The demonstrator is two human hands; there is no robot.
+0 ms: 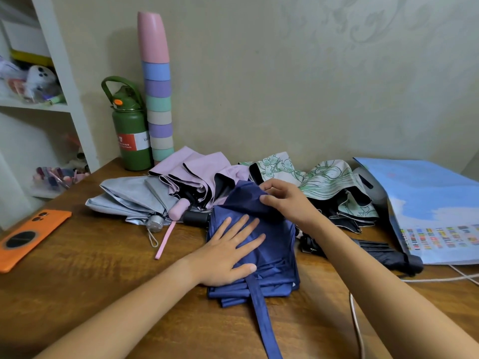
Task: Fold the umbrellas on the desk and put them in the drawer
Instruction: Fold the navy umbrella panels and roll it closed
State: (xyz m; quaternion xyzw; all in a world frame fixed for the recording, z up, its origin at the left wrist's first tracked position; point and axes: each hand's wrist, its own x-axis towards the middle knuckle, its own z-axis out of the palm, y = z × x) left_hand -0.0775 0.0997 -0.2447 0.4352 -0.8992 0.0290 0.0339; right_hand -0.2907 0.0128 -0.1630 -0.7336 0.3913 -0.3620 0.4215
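Left hand (230, 251) flat, fingers straight, pressing navy umbrella (269, 257) on desk (103, 286). Right hand (286, 200) pinching its upper fabric fold. Shelf (39, 106) at left holding clutter.

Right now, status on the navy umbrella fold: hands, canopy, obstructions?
Left hand flat, pressing navy umbrella to desk. Right hand pinching a canopy panel, mid-fold. Strap loose. Grey, pink, floral umbrellas unfolded behind.

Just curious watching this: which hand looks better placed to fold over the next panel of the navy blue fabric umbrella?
Probably the right hand: it already pinches a flap of the navy blue fabric umbrella, while the left hand lies flat on it, pinning it to the wooden desk.
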